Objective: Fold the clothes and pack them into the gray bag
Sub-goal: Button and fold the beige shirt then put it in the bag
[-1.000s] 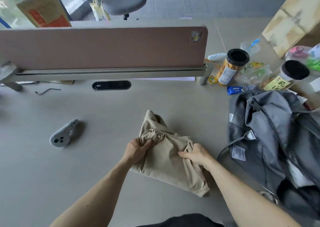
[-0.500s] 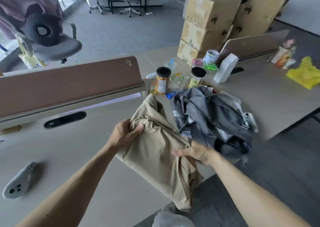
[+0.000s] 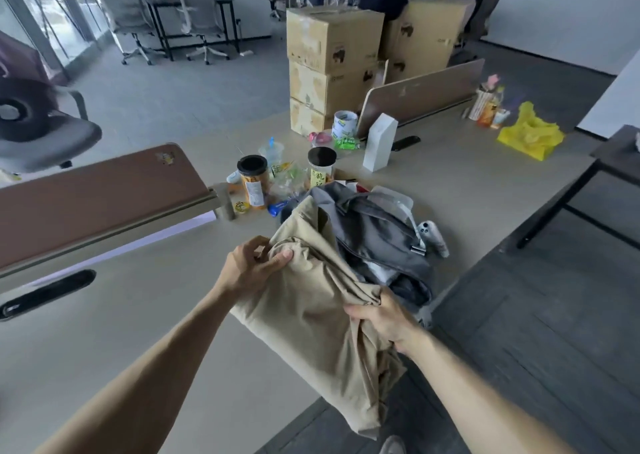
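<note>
1 garment (image 3: 311,315), long axis twd bag (image 3: 375,227)

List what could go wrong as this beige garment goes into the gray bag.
1. The beige garment is bunched between the left hand and right hand, its lower end dangling past the edge of the table; the fold may come apart.
2. The gray bag lies slumped near that edge, so pushing cloth in could snag or shove it off.
3. The white controller beside the bag could get knocked to the floor.

Head-worn view, angled down, close over desk (image 3: 145,332)
</note>
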Motion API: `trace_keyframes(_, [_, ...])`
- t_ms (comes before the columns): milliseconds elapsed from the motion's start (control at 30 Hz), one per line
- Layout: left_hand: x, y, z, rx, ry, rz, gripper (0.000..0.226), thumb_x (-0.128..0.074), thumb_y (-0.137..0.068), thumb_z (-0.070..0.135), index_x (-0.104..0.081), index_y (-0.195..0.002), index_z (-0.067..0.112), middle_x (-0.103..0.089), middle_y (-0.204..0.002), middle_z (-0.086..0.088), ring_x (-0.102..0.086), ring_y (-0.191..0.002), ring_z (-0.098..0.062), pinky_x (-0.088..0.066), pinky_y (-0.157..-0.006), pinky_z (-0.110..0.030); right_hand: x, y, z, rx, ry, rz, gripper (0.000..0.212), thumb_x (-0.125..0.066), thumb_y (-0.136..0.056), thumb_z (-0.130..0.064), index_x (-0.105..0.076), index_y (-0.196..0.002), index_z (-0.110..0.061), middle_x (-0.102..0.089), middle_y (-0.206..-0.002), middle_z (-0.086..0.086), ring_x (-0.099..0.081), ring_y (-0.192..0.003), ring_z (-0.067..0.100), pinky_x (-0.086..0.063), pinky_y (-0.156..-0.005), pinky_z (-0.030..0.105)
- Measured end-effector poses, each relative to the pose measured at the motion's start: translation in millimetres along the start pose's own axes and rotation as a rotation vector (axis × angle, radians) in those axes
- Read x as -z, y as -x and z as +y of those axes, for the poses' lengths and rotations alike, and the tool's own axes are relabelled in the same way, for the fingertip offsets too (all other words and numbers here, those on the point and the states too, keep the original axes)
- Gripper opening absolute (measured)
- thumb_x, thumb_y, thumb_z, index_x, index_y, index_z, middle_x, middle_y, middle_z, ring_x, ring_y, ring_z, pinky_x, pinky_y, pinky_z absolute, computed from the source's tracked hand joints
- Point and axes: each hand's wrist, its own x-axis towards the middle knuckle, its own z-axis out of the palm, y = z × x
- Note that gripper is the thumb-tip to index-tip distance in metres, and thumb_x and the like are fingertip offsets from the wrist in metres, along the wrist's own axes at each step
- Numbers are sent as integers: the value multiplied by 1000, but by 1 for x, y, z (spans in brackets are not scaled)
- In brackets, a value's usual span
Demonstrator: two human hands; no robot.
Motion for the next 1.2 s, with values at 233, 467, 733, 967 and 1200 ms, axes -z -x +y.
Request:
trace_keyframes(233, [-70, 3, 23, 404, 329, 225, 103, -81, -45, 77, -52, -128, 22, -60, -119, 5, -65, -96, -7, -52, -70, -26, 71, -37, 22, -39, -225, -104, 6, -75, -75, -6, -77, -78, -11, -73, -77, 8, -70, -72, 21, -53, -69, 26])
trace_keyframes(467, [-152, 71, 29, 657, 1012, -43, 65, -68, -84, 59, -64, -128, 12, -69, -124, -11, -68, -111, -29, -53, -89, -42, 87, -75, 29, -143, -264, -189, 11, -68, -86, 0, -76, -92, -5, -76, -89, 11, -74, -84, 24, -58, -80, 30])
trace_keyframes(733, [-148, 62, 27, 686, 999, 392, 52, -83, -76, 14, -64, -124, 6, -72, -116, -14, -70, -107, -31, -56, -89, -42, 58, -103, 18, -72, -94, -275, 14, -72, -82, 3, -74, -95, -2, -76, -92, 10, -71, -79, 11, -55, -75, 22])
trace_keyframes(967, [-156, 22, 12, 633, 702, 648, 74, -83, -61, 18, -48, -126, 18, -67, -112, -4, -68, -100, -20, -58, -85, -42, 42, -138, 18, 162, 362, -199, 9, -69, -80, -15, -62, -75, -12, -67, -77, 1, -60, -75, 14, -43, -68, 22])
trace_keyframes(1200, [-142, -5, -12, 711, 1037, 548, 55, -82, -61, 13, -67, -113, 5, -74, -108, -15, -72, -99, -33, -59, -82, -45, 56, -183, -2, 73, 459, -396, 19, -76, -79, -40, -67, -80, -23, -70, -76, -10, -64, -74, 2, -49, -72, 23])
